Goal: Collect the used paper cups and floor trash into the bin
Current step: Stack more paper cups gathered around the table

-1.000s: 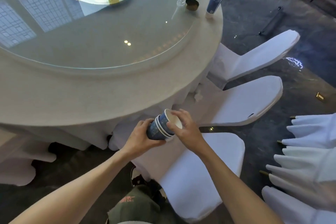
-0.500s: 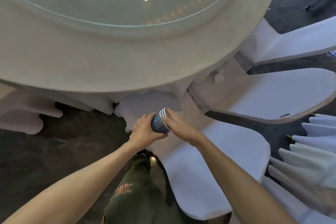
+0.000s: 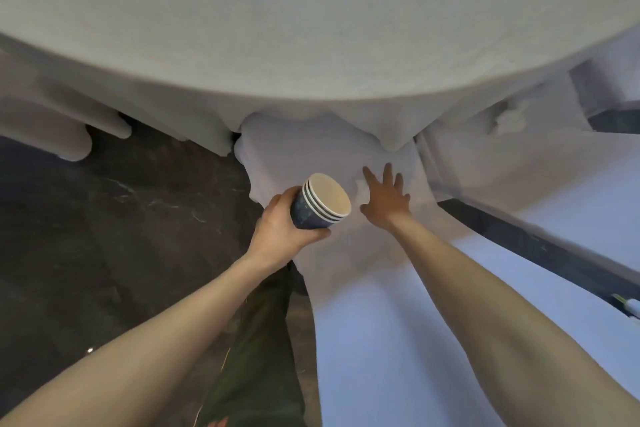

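A cloth-draped tabletop (image 3: pixel 311 28) and covered chair (image 3: pixel 398 322) fill the view. Nested paper cups (image 3: pixel 320 203) are gripped in the left hand (image 3: pixel 287 229), apparently freeing the right hand (image 3: pixel 386 196), spread empty toward a small crumpled scrap (image 3: pixel 360 185).

The table (image 3: pixel 311 28) runs off the top edge (tablecloth hides its legs).

No text could be read; the print on the stacked blue cups (image 3: pixel 313 215) was too blurred to make out.
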A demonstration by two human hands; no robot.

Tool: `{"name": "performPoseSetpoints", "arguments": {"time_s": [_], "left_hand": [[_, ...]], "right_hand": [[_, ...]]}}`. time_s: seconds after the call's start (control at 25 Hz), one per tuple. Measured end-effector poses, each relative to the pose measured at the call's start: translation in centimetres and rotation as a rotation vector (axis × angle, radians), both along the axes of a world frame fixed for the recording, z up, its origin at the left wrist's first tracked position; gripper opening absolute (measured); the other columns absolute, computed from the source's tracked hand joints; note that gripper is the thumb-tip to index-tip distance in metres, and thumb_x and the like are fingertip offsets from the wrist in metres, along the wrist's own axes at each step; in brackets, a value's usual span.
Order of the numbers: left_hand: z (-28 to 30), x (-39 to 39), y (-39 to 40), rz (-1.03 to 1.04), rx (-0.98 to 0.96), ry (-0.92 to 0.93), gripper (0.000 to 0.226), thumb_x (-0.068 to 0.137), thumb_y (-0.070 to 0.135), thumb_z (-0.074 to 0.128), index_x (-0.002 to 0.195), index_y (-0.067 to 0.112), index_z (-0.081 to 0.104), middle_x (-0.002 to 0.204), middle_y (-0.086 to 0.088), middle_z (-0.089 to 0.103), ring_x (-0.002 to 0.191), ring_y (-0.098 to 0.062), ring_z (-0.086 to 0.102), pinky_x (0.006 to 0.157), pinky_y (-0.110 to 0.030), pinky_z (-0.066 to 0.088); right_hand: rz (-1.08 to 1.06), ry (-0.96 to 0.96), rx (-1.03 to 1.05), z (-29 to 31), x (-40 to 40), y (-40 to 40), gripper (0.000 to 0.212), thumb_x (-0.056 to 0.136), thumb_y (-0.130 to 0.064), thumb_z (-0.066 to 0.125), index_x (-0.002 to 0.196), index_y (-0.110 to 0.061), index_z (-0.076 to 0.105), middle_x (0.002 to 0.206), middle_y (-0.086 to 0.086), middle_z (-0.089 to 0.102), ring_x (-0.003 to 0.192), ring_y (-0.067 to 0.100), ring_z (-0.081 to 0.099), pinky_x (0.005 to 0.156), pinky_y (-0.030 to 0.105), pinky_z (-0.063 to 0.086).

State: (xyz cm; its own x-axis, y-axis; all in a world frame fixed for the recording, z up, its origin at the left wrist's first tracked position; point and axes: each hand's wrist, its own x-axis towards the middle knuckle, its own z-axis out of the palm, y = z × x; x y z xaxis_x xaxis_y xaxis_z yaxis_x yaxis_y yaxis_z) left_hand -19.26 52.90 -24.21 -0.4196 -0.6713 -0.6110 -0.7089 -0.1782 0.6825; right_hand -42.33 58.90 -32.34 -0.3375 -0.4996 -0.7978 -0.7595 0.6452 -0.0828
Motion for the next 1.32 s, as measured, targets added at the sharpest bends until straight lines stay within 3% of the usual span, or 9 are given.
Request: {"name": "performPoseSetpoints", "arguments": {"time_s": [0.16, 0.36, 0.52, 0.68, 0.84, 0.96, 1.08, 1.16, 1.32], "left_hand": [[-2.4, -0.3, 1.0, -0.027, 0.035, -0.014, 0.087, 0.072, 0.044, 0.093, 0.146, 0.031, 0.048, 0.143, 0.007, 0.058, 0.131, -0.019, 0.059, 0.107, -0.046, 0.056], [-0.9, 0.7, 1.4, -0.077, 0.031, -0.046, 0.085, 0.071, 0.044, 0.093, 0.143, 0.031, 0.051, 0.138, 0.008, 0.061, 0.126, -0.018, 0.062, 0.103, -0.046, 0.059], [3.3, -0.7, 1.4, -0.175, 0.002, -0.064, 0.084, 0.072, 0.04, 0.093, 0.144, 0.027, 0.051, 0.137, 0.004, 0.06, 0.125, -0.02, 0.061, 0.103, -0.045, 0.058], [8.9, -4.2, 2.2, -0.211, -0.043, 0.007, 0.086, 0.07, 0.04, 0.094, 0.143, 0.028, 0.051, 0.134, 0.006, 0.059, 0.121, -0.015, 0.059, 0.101, -0.038, 0.056], [14.5, -9.5, 3.9, -0.173, -0.096, 0.082, 0.084, 0.063, 0.043, 0.09, 0.137, 0.03, 0.052, 0.128, 0.006, 0.061, 0.117, -0.018, 0.062, 0.098, -0.045, 0.056], [18.3, -13.7, 6.7, -0.088, -0.162, 0.156, 0.087, 0.057, 0.049, 0.085, 0.136, 0.027, 0.055, 0.126, 0.003, 0.066, 0.116, -0.021, 0.065, 0.097, -0.051, 0.056], [20.8, -16.3, 9.8, -0.01, -0.215, 0.215, 0.088, 0.054, 0.052, 0.085, 0.135, 0.03, 0.058, 0.123, 0.004, 0.068, 0.114, -0.02, 0.067, 0.097, -0.051, 0.056], [22.7, -18.0, 13.1, 0.01, -0.237, 0.231, 0.086, 0.056, 0.051, 0.089, 0.134, 0.034, 0.058, 0.123, 0.007, 0.069, 0.112, -0.016, 0.068, 0.096, -0.05, 0.057], [25.8, -21.3, 18.4, 0.066, -0.227, 0.293, 0.078, 0.059, 0.045, 0.094, 0.128, 0.046, 0.058, 0.118, 0.016, 0.073, 0.109, -0.008, 0.07, 0.097, -0.047, 0.057]], "right_hand": [[0.109, -0.014, 0.026, -4.7, 0.8, 1.2, 0.083, 0.101, -0.021, 0.063, 0.165, -0.034, 0.012, 0.174, 0.013, -0.012, 0.16, 0.044, 0.001, 0.119, 0.063, 0.027], [0.115, -0.106, 0.101, -4.3, 1.7, 3.7, 0.042, 0.099, -0.004, 0.05, 0.141, -0.01, 0.053, 0.147, 0.018, 0.046, 0.136, 0.038, 0.05, 0.109, 0.042, 0.047], [-0.11, -0.157, -0.037, 3.2, 0.2, 3.2, 0.032, 0.096, -0.005, 0.051, 0.125, -0.012, 0.063, 0.132, 0.015, 0.062, 0.12, 0.036, 0.062, 0.092, 0.034, 0.05], [-0.539, -0.256, -0.433, 14.6, -2.7, 1.4, 0.012, 0.091, -0.004, 0.053, 0.088, -0.013, 0.06, 0.089, 0.009, 0.069, 0.075, 0.025, 0.066, 0.059, 0.027, 0.05], [-0.722, -0.365, -0.787, 25.2, -5.0, 1.9, 0.015, 0.089, -0.024, 0.072, 0.095, -0.012, 0.066, 0.084, -0.003, 0.066, 0.075, 0.013, 0.06, 0.069, 0.03, 0.048], [-0.819, -0.55, -0.922, 30.7, -6.8, 4.9, 0.027, 0.083, -0.039, 0.066, 0.094, -0.015, 0.071, 0.09, 0.002, 0.07, 0.086, 0.019, 0.065, 0.081, 0.037, 0.05], [-0.629, -0.543, -0.971, 33.3, -8.1, 9.1, 0.023, 0.095, -0.014, 0.056, 0.104, -0.006, 0.075, 0.108, 0.01, 0.074, 0.108, 0.032, 0.067, 0.102, 0.051, 0.051], [-0.402, -0.416, -1.004, 34.9, -9.6, 12.9, 0.027, 0.095, -0.002, 0.061, 0.117, -0.008, 0.075, 0.12, 0.011, 0.073, 0.114, 0.029, 0.066, 0.104, 0.05, 0.05], [-0.197, -0.212, -1.045, 37.7, -13.4, 18.7, 0.052, 0.09, -0.02, 0.075, 0.139, -0.02, 0.06, 0.124, 0.008, 0.069, 0.113, 0.022, 0.062, 0.099, 0.036, 0.05]]}}
